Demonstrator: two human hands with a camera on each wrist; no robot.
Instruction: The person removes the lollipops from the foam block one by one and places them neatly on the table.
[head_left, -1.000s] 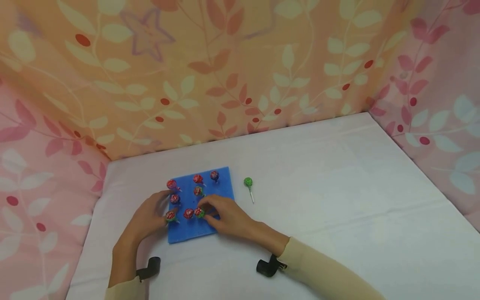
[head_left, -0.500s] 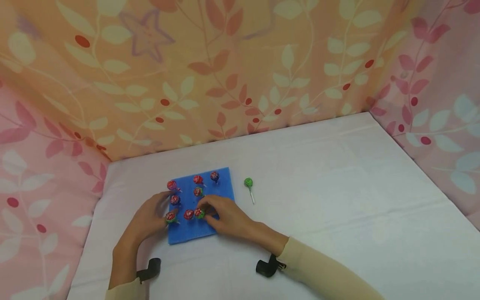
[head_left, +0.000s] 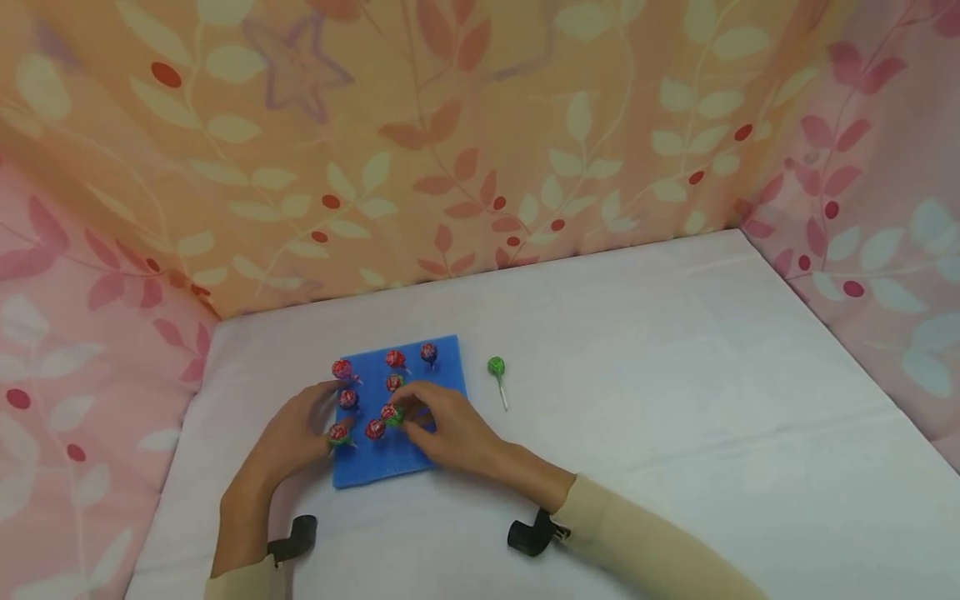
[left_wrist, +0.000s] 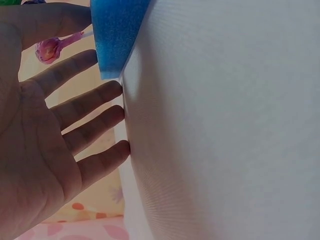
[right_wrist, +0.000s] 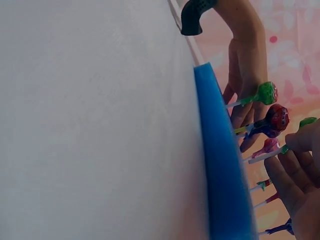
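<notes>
My right hand (head_left: 457, 429) pinches a lollipop (head_left: 391, 414) in a red and green wrapper, above the front part of a blue foam board (head_left: 447, 371). Its white stick shows between the fingertips and the board in the right wrist view. My left hand (head_left: 296, 433) is at the board's left side, fingers spread and fairly straight. Thumb and index finger (left_wrist: 75, 67) touch the foam's edge in the left wrist view. Close by, a red and green lollipop (head_left: 340, 433) and a dark-wrapped one (head_left: 348, 398) stand in the foam. A red lollipop (head_left: 375, 429) stands just below the held one.
Along the board's far side stand a pink lollipop (head_left: 342, 368), a red one (head_left: 395, 358) and a dark blue one (head_left: 428, 352). Another red and green lollipop (head_left: 394, 382) is near my right fingertips. A green lollipop (head_left: 497, 367) lies on the white tablecloth (head_left: 637, 400), right of the board.
The right hand has raised the pinched lollipop slightly up and to the left from its spot beside the red one. My left hand has stayed at the board's edge.
</notes>
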